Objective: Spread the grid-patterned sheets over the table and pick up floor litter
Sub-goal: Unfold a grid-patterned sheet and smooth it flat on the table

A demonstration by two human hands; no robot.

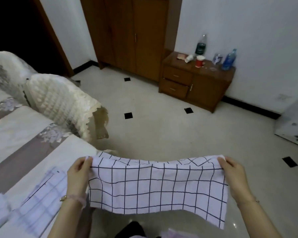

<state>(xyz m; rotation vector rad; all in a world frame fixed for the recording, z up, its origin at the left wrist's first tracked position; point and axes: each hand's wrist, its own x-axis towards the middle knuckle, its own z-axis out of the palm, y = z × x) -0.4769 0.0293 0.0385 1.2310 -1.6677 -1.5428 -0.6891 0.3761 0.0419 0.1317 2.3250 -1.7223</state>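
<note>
Both hands hold a white grid-patterned sheet (155,184) stretched out in the air over the pale tiled floor (162,131): the left hand (78,174) pinches its upper left corner, the right hand (234,177) its upper right corner, fingers closed on the cloth on each side. The sheet's top edge is folded over and sags a little between the hands, and its lower edge hangs free, dipping lowest at the right. More checked fabric (36,206) lies flat on the bed (24,134) just left of the left wrist, which wears a bracelet (70,197). Across the room a wooden nightstand (194,83) stands against the wall beside a tall wardrobe (127,35). On its top are a dark-labelled bottle (201,45), a blue bottle (229,59), a red paper cup (199,61) standing upright, a white cup (188,58) lying on its side, and what may be a crumpled clear wrapper (217,58). The bottle labels are too blurred to read any brand or writing. Small black inset tiles dot the floor.
</note>
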